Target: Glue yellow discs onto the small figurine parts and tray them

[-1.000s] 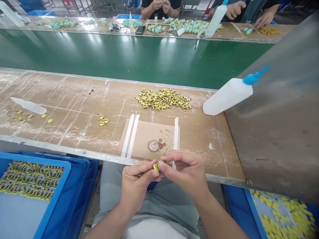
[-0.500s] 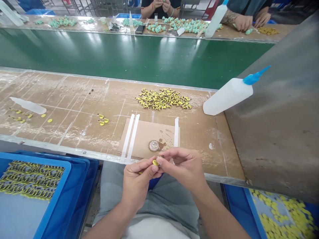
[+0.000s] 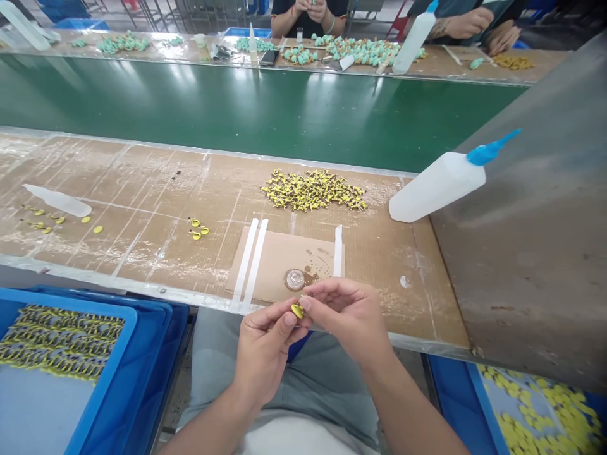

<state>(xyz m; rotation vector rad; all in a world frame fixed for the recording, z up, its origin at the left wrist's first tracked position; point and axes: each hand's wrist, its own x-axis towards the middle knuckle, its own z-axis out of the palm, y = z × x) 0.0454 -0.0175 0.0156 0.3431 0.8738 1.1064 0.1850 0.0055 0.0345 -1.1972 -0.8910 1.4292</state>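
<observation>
L hand (image 3: 268, 346) and R hand (image 3: 348, 319) pinch small yellow piece (image 3: 298, 310) btwn fingertips, just off table edge (image 3: 403, 341), nr cardboard sheet (image 3: 275, 265) w/ white tape strips (image 3: 338, 251).

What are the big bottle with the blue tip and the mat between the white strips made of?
The bottle looks like soft plastic, matte and milky, slightly see-through. The mat seems to be plain cardboard: brown, dull, with dark soaked-in stains.
</observation>
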